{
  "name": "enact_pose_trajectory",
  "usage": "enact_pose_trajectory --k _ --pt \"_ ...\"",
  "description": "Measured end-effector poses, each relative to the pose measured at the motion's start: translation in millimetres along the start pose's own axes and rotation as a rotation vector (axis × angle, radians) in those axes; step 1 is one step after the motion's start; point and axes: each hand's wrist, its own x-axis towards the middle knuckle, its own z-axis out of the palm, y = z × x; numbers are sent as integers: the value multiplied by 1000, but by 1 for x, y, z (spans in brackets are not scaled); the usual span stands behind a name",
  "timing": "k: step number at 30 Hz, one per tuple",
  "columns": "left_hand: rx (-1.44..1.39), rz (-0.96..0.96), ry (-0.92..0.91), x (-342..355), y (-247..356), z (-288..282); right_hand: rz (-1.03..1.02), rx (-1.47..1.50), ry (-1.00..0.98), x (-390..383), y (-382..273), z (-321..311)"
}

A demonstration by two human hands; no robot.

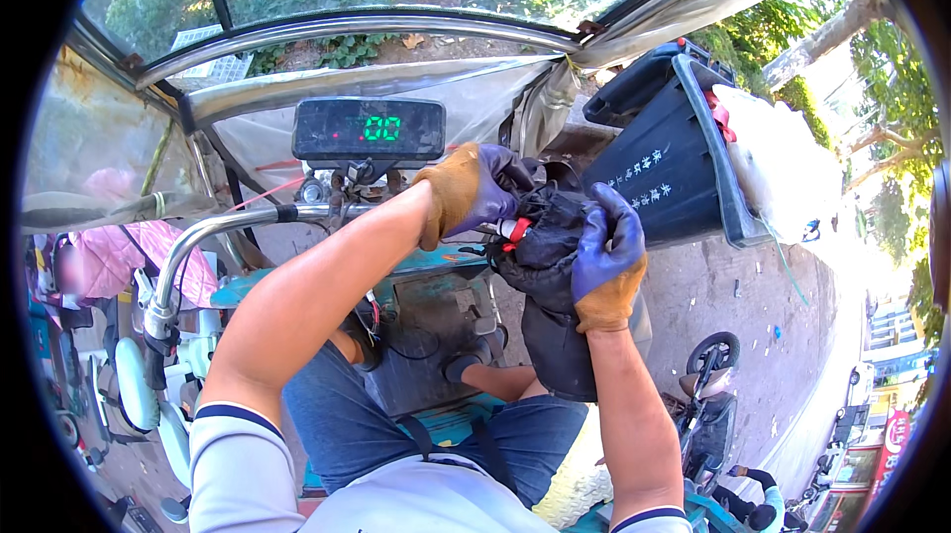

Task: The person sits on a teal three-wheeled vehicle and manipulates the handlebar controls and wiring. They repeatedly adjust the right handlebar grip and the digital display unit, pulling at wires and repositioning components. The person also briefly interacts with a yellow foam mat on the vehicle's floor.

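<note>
Left hand [474, 191]: gloved, purple with a tan cuff, fingers curled around the top of the black bag [550, 275], beside a small red piece [515, 229].
Right hand [606, 261]: same kind of glove, fingers pressed flat on the bag's right side, gripping it.
Bag: one, black, soft, hanging at the right end of the handlebar [213, 236], in front of the person's knees, between both hands.
Display [369, 129]: one dark rectangular panel above the handlebar, with green lit digits.
Bin [664, 171]: one, dark, just right of the bag, white characters down its side, a white sack [778, 161] on it.
Signs: red shopfront boards [872, 454] at the lower right edge, too small to tell more.
Scooters [708, 404]: at least one parked, lower right.
</note>
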Motion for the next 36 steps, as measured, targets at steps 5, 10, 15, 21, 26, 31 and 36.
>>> enact_pose_trajectory --k 5,10,15,21,26,31,36 --pt "13 39 60 -23 18 3 -10 -12 -16 -1 5 -2" --pt "115 80 138 -30 20 3 -63 -8 -18 2 2 2" --pt "134 340 204 -43 4 11 -130 -40 -135 4 0 -6" --pt "303 505 459 -63 3 37 -198 -62 -189 0 -4 -13" --pt "116 256 420 -47 13 30 -230 -54 -258 6 -15 -16" --pt "419 4 346 -25 30 31 -242 5 -244 8 -11 -15" --pt "385 -36 289 -24 25 32 -239 -14 -222 9 -7 -15"
